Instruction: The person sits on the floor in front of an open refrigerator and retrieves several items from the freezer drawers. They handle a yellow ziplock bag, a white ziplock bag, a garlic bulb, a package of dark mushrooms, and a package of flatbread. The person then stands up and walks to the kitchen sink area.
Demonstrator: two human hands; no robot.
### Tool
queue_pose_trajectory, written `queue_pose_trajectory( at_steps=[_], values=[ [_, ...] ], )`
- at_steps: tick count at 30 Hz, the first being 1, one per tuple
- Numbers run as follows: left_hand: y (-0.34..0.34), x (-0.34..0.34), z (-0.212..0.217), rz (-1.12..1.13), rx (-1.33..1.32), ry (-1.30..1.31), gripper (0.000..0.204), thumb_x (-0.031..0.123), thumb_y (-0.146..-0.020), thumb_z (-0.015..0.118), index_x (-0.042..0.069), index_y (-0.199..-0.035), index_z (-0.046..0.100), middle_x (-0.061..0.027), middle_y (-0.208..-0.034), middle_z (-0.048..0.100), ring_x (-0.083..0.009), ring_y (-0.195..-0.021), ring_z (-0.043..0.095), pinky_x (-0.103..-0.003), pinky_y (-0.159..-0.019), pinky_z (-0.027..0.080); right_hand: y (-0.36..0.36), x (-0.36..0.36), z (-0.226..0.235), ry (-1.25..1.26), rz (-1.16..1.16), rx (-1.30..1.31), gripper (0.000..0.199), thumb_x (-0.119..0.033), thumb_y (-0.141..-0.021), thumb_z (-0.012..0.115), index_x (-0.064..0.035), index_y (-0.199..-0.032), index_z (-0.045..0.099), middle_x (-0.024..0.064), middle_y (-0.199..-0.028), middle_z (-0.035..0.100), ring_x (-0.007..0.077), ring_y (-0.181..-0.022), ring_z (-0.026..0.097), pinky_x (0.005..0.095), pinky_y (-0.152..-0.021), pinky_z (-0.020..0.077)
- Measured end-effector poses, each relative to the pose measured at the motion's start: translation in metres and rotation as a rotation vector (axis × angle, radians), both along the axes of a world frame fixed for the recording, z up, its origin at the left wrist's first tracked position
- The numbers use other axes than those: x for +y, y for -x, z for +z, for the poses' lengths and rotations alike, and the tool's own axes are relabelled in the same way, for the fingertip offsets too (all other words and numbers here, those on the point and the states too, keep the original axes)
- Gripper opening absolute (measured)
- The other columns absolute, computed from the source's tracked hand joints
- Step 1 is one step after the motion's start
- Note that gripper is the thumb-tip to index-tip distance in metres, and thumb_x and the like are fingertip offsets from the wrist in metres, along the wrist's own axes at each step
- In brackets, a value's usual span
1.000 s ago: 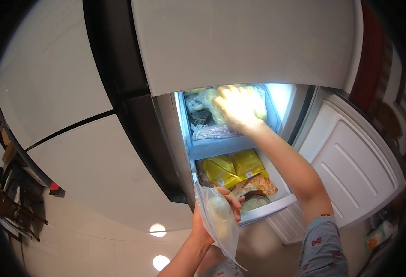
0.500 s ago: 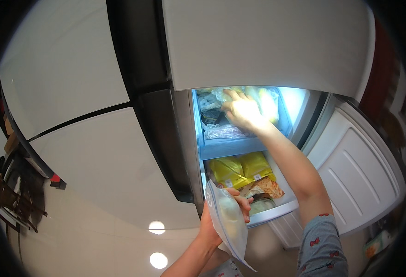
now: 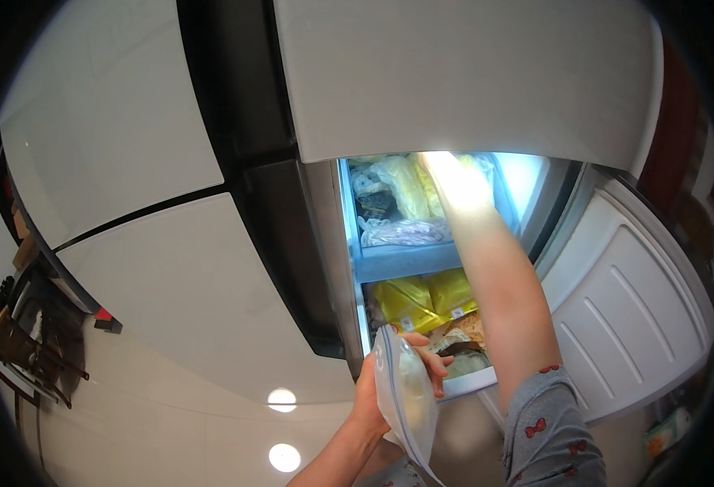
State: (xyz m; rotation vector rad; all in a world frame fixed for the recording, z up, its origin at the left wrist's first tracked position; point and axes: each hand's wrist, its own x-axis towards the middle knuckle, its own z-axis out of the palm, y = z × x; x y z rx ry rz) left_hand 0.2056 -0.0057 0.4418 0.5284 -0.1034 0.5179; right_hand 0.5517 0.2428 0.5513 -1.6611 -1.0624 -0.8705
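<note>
- The left hand (image 3: 381, 390), at the lower middle of the frame, is clamped on a clear zip bag (image 3: 406, 398); the fingers (image 3: 434, 361) wrap over its upper edge.
- The bag hangs below the open freezer (image 3: 357, 268), in front of the lower drawer (image 3: 470, 381), not inside it. It looks soft and slack, with something pale and rounded inside; what it is I cannot tell.
- The right hand (image 3: 458, 183) reaches up into the upper shelf (image 3: 406, 261), near the top centre of the frame. Bright light washes it out, so I cannot tell whether it is closed on anything or merely pressed against the packets.
- On that shelf lie frosted packets (image 3: 402, 191), pale yellow and white, with a pinkish one (image 3: 406, 233) in front.
- In the lower drawer lie yellow bags (image 3: 426, 300) and, below them, brownish packs (image 3: 466, 333), closely packed.
- The freezer door (image 3: 625, 316) stands open at the right of the frame.
- Judged from how things lie: the freezer is open and the bag is in hand, but it is not yet stowed; the raised hand seems to be working among the shelf's packets.
- Two round ceiling lamps (image 3: 282, 426) show at the lower left.
</note>
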Motion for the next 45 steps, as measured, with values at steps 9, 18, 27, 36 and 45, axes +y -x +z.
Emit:
queue_pose_trajectory(
  at_steps=[9,18,27,36,45],
  values=[
    [0.0,-0.006,0.007,0.079,0.169,0.033,0.042,0.021,-0.094,0.04,0.011,-0.134,0.048,-0.0223,-0.092,0.064,-0.0353,-0.082,0.065,-0.053,-0.105,0.043,-0.006,0.01,-0.011,0.025,-0.065,-0.194,0.046,-0.024,-0.091,0.062,-0.0083,-0.134,0.055,0.0215,-0.13,0.059,0.0383,-0.123,0.054,0.0498,-0.101,0.0438],
    [0.004,-0.002,0.006,0.074,0.17,0.05,0.058,-0.011,-0.078,0.047,0.009,-0.133,0.046,-0.0168,-0.12,0.062,-0.0233,-0.104,0.065,-0.035,-0.09,0.056,0.007,-0.035,0.001,-0.173,0.604,0.393,0.037,-0.019,-0.096,0.057,-0.0045,-0.13,0.054,0.0147,-0.124,0.061,0.0283,-0.115,0.058,0.042,-0.091,0.0523],
    [0.004,0.002,-0.005,0.065,0.14,0.069,0.025,-0.001,-0.085,0.05,0.007,-0.108,0.057,-0.0077,-0.1,0.062,-0.0187,-0.089,0.064,-0.031,-0.079,0.057,0.065,-0.161,0.006,-0.412,0.999,1.005,0.032,-0.022,-0.102,0.049,-0.0001,-0.125,0.049,0.0122,-0.118,0.057,0.0241,-0.106,0.06,0.0359,-0.085,0.0544],
    [0.002,-0.003,0.007,0.09,0.325,-0.016,0.059,0.05,-0.095,0.059,0.013,-0.14,0.049,-0.0083,-0.1,0.064,-0.0173,-0.083,0.066,-0.031,-0.072,0.058,0.081,-0.228,-0.013,-0.584,1.108,1.34,0.028,-0.022,-0.1,0.047,-0.002,-0.12,0.05,0.0112,-0.116,0.06,0.0237,-0.114,0.061,0.0422,-0.101,0.0504],
    [-0.007,-0.006,0.017,0.222,0.317,-0.032,0.085,0.061,-0.091,0.058,0.015,-0.156,0.026,-0.0098,-0.12,0.064,-0.018,-0.085,0.066,-0.032,-0.074,0.059,0.132,-0.298,-0.027,-0.432,1.412,1.54,0.019,-0.018,-0.098,0.046,-0.0072,-0.108,0.058,0.0101,-0.117,0.06,0.0285,-0.112,0.059,0.0436,-0.102,0.0464]
  ],
)
